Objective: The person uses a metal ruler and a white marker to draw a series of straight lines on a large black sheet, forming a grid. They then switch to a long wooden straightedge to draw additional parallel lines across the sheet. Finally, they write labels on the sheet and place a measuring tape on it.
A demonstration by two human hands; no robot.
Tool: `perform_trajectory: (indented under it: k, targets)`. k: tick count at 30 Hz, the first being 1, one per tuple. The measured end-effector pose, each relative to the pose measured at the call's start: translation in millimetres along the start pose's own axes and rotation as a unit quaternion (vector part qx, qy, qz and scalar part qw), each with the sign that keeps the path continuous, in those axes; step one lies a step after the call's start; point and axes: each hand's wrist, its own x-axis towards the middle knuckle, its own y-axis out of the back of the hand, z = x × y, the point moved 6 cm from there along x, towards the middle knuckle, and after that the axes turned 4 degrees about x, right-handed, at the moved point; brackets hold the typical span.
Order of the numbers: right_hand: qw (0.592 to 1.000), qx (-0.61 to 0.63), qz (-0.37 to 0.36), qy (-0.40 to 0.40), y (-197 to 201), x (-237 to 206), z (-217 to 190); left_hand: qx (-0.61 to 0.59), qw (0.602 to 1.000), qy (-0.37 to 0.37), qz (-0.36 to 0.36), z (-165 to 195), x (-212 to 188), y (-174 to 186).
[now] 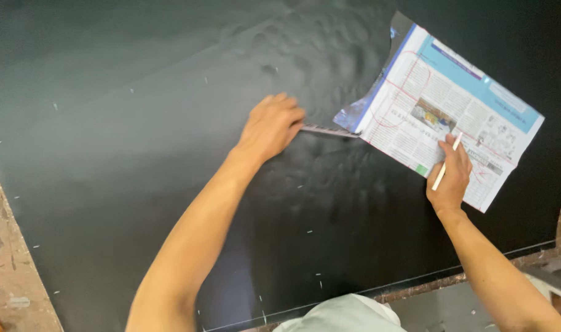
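Pale cloth at the bottom edge (342, 315), black sheet (139, 154) over a worn table (10, 270), right hand (450, 175) closed on a thin white stick (446, 162), pressing a printed newspaper page (452, 104) with blue header band, left hand (271, 126) fingers curled together, gripping a narrow strip (329, 130) beside the page's torn corner

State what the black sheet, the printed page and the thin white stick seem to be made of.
Black sheet: probably matte rubber or leatherette, since it dimples softly. Printed page: thin newsprint with a cut, curling edge. White stick in the right hand: possibly chalk or a marking pencil; unclear.
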Motion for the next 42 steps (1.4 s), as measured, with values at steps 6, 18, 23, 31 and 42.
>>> perform_trajectory:
  k: [6, 18, 23, 31, 42]
  targets:
    - [1.0, 0.0, -0.003, -0.006, -0.2, 0.9, 7.3, -0.01, 0.997, -0.047, -0.065, 0.8, 63.3, -60.0]
    - [1.0, 0.011, 0.0, -0.002, 3.3, 3.6, 10.9, 0.014, 0.987, -0.052, -0.149, -11.3, 86.4, -83.6]
    - [1.0, 0.013, -0.003, 0.0, 2.3, 3.4, 12.2, 0.022, 0.985, -0.035, -0.17, -13.9, 87.7, -88.8]
    - [1.0, 0.015, -0.001, -0.001, 1.1, 1.2, 16.5, 0.012, 0.987, -0.051, -0.15, -11.8, 85.2, -84.8]
    - [1.0, 0.018, 0.007, 0.013, 0.8, 1.8, 16.2, 0.01, 0.981, -0.011, -0.191, -11.1, 87.9, -83.7]
